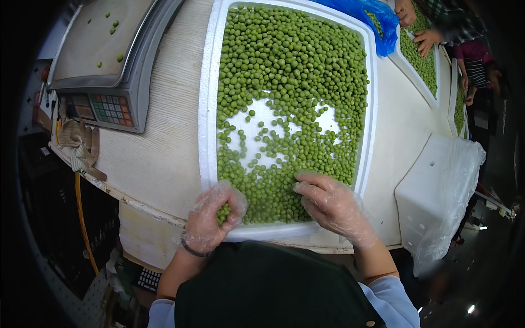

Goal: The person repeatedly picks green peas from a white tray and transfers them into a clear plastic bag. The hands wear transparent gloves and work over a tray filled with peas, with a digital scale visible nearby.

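Many shelled green peas [287,53] lie in a white foam tray [208,102] on the table in front of me. The tray's white bottom shows through around its middle. My left hand [215,211], in a thin clear plastic glove, curls at the tray's near left corner, with several peas visible inside the curl of its fingers. At the near right, my right hand [328,201], gloved the same way, hovers over or touches the peas with bent fingers. Whether it pinches a pea cannot be told.
A scale [98,45] with a few peas on its pan stands at the left, near work gloves [84,147]. A blue plastic bag [385,37] touches the far right corner. A white foam box [430,192] stands at right. Co-workers' hands [427,41] are over another pea tray [414,76].
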`<state>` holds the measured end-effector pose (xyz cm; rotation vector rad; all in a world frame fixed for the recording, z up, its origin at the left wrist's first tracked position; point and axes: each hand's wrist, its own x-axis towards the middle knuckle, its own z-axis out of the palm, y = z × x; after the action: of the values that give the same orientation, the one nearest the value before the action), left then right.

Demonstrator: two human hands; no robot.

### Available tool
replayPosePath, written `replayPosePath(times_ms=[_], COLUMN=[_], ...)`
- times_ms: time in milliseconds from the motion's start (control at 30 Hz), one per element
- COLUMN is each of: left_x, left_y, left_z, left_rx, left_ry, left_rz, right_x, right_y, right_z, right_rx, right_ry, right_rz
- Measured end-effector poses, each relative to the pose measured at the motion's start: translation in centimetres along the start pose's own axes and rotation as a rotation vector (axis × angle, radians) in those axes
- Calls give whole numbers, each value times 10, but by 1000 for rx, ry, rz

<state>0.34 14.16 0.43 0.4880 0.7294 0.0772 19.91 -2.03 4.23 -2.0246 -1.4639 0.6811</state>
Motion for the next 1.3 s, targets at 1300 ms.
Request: replayPosePath(times_ms=[1300], left_x=[-3], left_y=[-16], left_z=[11], left_rx=[211], left_ry=[-190], left_rz=[-269], right_x=[28], right_y=[-2], right_z=[18], right_rx=[-138], right_ry=[56], right_rz=[52])
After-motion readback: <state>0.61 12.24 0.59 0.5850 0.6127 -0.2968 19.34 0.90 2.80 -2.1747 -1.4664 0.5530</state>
